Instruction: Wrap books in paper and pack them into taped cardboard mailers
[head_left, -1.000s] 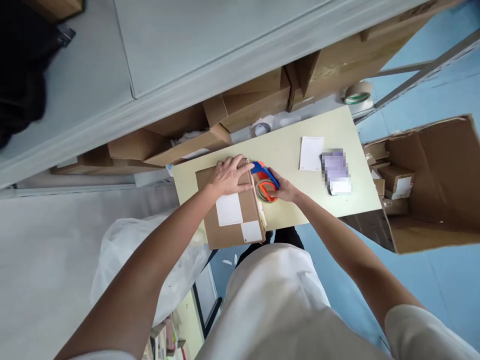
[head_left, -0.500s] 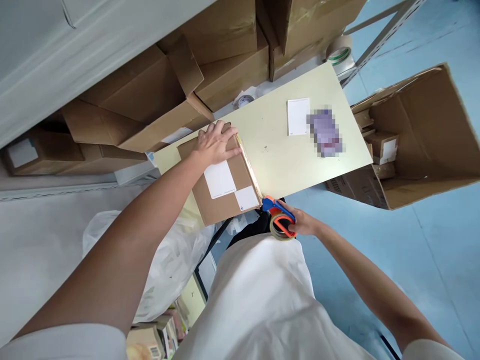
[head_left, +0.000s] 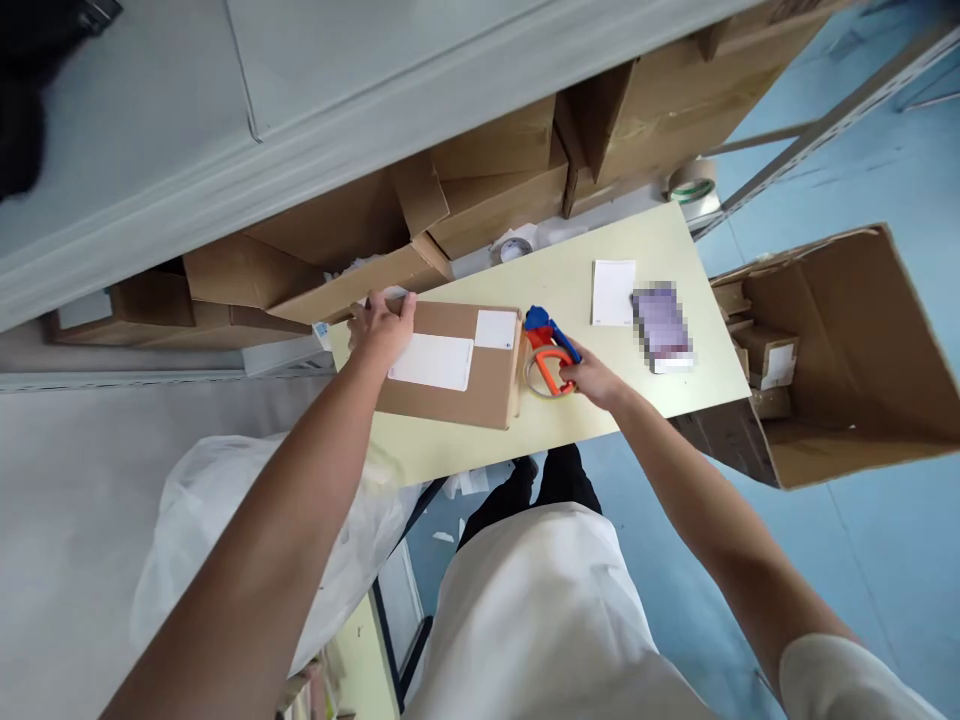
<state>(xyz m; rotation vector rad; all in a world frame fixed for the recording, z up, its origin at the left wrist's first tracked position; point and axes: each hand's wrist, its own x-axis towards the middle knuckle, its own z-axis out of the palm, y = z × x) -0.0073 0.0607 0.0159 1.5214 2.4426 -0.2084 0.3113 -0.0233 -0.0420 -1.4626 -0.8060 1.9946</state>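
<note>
Since the earlier frame, the carton (head_left: 487, 385) has been turned so its long axis runs left to right, and the tape dispenser (head_left: 551, 353) has come up from below the table's near edge to the carton's right end.

From the left, the person's left hand (head_left: 382, 330) lies over the carton's far-left corner; whether it pinches or only presses cannot be told. The carton sits flat on the table (head_left: 442, 452), labels up. Its right end face lies just left of the dispenser's head, with no object between them; contact is unclear. The right hand (head_left: 592, 378), nearer that end, is wrapped around the dispenser.

Around them, again from the left, are a pale plastic bag (head_left: 225, 520), open boxes (head_left: 337, 240) along the shelf beyond the left hand, a tape roll (head_left: 516, 248) behind the table, white paper (head_left: 613, 292), a blurred purple item (head_left: 664, 325) and a large open box (head_left: 840, 350).
</note>
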